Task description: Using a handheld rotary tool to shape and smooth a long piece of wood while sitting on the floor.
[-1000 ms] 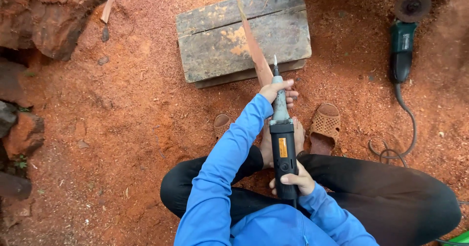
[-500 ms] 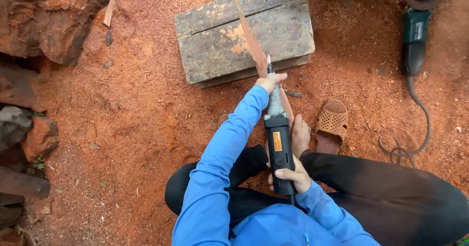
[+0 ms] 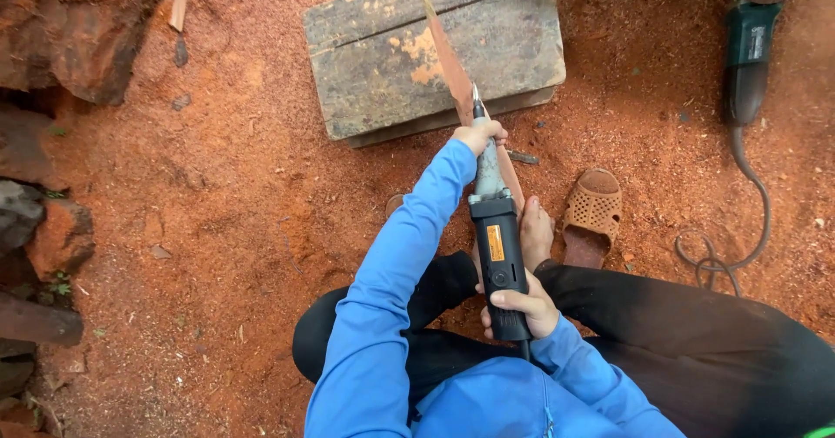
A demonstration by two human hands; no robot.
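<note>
head view: the person sits on red sawdust-covered ground with a long black-and-grey handheld power grinder point(image 3: 496, 229) held out in front. the right hand point(image 3: 522, 307) is wrapped around the rear of its black body, close to the lap, where the cord leaves the tool. the left hand point(image 3: 481, 133) is clenched around the grey metal neck near the tip, arm in a blue sleeve stretched forward. the pointed bit meets a thin reddish-brown strip of wood point(image 3: 452, 64), which runs slanted from under the tool, near the bare foot point(image 3: 535, 234), up and across a weathered grey wooden block point(image 3: 435, 51). whether the foot pins the strip's near end, i cannot tell.

a brown perforated sandal point(image 3: 593, 216) lies just beside the foot. well apart, at upper right, a dark green angle grinder point(image 3: 748, 55) rests on the sawdust, its cable looping down to the right. reddish rocks point(image 3: 61, 29) line the left edge.

to work well here, i judge both hands should stay firm, the front one steering lightly, the bit kept at a shallow angle along the strip's edge, fingers clear of the tip, and the strip well braced against the block.
</note>
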